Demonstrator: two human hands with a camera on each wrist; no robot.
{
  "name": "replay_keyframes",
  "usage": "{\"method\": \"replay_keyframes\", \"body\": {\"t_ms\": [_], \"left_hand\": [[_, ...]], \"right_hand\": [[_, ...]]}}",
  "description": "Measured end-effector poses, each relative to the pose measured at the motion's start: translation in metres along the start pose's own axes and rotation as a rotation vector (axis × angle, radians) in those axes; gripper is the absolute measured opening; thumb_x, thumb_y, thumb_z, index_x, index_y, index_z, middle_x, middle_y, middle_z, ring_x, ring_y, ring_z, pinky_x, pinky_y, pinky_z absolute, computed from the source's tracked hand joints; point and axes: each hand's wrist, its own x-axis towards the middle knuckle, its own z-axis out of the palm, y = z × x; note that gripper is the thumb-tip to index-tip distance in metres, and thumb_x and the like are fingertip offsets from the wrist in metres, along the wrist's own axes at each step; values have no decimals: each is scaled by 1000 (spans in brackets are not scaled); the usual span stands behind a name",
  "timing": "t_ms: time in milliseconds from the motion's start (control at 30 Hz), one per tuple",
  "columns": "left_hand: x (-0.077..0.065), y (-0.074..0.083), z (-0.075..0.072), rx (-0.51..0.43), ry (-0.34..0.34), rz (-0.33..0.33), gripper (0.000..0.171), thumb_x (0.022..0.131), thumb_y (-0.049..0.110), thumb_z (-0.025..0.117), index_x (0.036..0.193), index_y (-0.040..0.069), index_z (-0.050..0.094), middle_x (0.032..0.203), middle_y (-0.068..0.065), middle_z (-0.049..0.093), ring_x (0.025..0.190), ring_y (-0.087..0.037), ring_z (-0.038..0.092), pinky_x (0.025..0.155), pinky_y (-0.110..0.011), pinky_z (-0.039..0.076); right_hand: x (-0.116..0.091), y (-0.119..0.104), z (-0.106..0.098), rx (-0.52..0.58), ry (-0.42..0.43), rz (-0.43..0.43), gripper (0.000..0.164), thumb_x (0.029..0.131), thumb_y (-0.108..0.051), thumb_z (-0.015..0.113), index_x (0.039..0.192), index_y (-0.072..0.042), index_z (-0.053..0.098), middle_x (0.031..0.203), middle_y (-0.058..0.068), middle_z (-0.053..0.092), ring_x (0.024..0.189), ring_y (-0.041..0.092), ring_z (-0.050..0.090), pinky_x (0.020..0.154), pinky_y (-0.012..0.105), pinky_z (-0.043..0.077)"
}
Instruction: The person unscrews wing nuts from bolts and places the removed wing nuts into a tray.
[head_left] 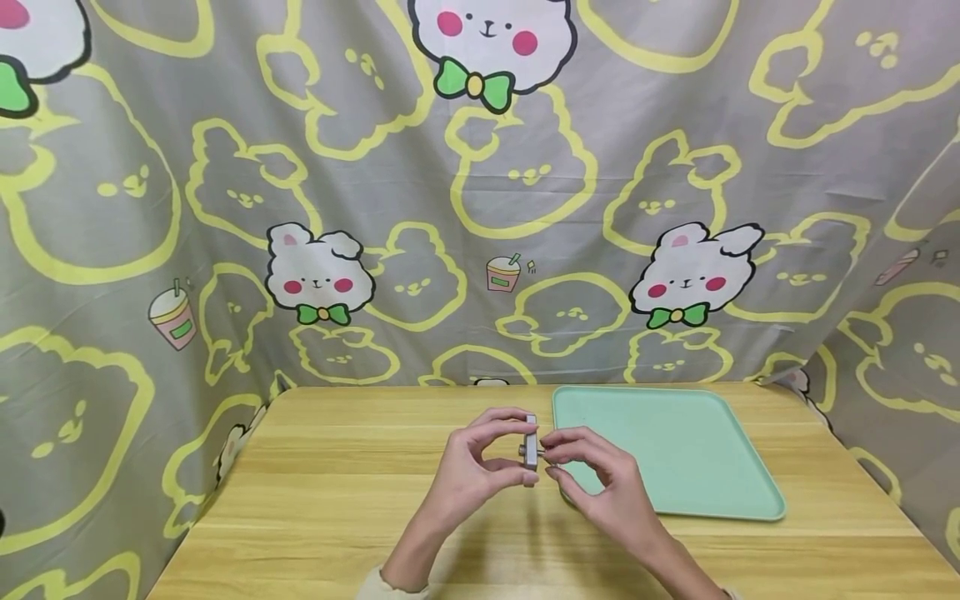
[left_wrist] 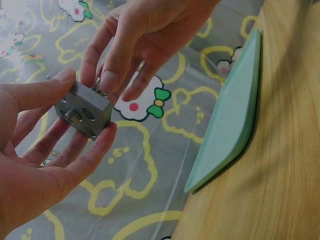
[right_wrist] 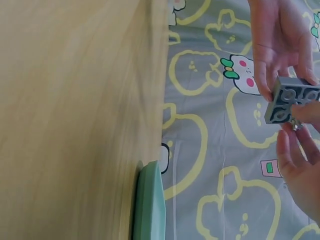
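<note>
A grey square block with round holes stands on edge above the table, gripped between thumb and fingers of my left hand. On its left face a round metal stud sticks out of one hole. My right hand is at the opposite face, its thumb and fingertips pinching a small shiny metal piece against the block. That face shows ring-shaped recesses in the right wrist view. The fingers partly cover the metal piece, so I cannot tell its exact kind.
A mint-green tray lies on the wooden table, just right of and behind the hands. A grey curtain with cartoon rabbits hangs behind the table and along both sides.
</note>
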Motion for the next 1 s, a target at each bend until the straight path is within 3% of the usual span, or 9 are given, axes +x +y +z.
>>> {"method": "replay_keyframes", "body": {"t_ms": [100,267,433,533,633,767,1000], "left_hand": [[1,0,1,31,10,-3,46,79,-12,82,122,-4,70,136,-18,56,120,-29,61,84,-45,65],[0,1,4,87,20,-23,45,78,-9,85,121,-1,73,136,-11,58,118,-29,62,85,-45,65],[0,2,9,166,10,-14,45,78,-8,85,120,3,75,135,-5,60,121,-28,60,86,-42,65],[-1,0,11,193,2,-3,45,78,-8,85,119,6,75,135,-4,60,122,-27,59,86,-41,65],[-2,-1,11,203,-6,-4,45,78,-7,85,119,8,76,135,-2,60,123,-27,59,86,-41,65],[-3,-3,12,203,-19,-2,44,79,-4,86,119,8,76,135,-2,60,122,-27,59,87,-41,64],[-3,-1,12,202,-23,-12,45,78,-5,86,120,9,76,136,-3,60,123,-26,59,87,-40,64]], "right_hand": [[0,-3,-2,34,-11,112,35,86,17,72,115,-3,71,118,20,67,111,29,66,95,31,60],[1,-6,-5,99,23,405,23,99,1,66,122,2,67,120,20,68,107,24,70,90,36,63],[3,-7,-7,215,41,702,29,101,-14,67,123,6,66,120,22,68,98,26,74,83,45,65],[4,-6,-9,297,32,830,36,101,-19,68,127,8,64,119,22,69,99,28,73,86,46,64],[4,-5,-11,384,7,897,42,102,-18,67,129,12,59,116,21,71,98,28,73,88,43,64],[4,-6,-13,453,-24,917,44,102,-15,66,130,17,56,112,20,72,96,25,73,88,38,64],[4,-7,-13,442,-19,913,40,100,-12,68,127,16,59,112,19,73,97,24,73,87,38,64]]}}
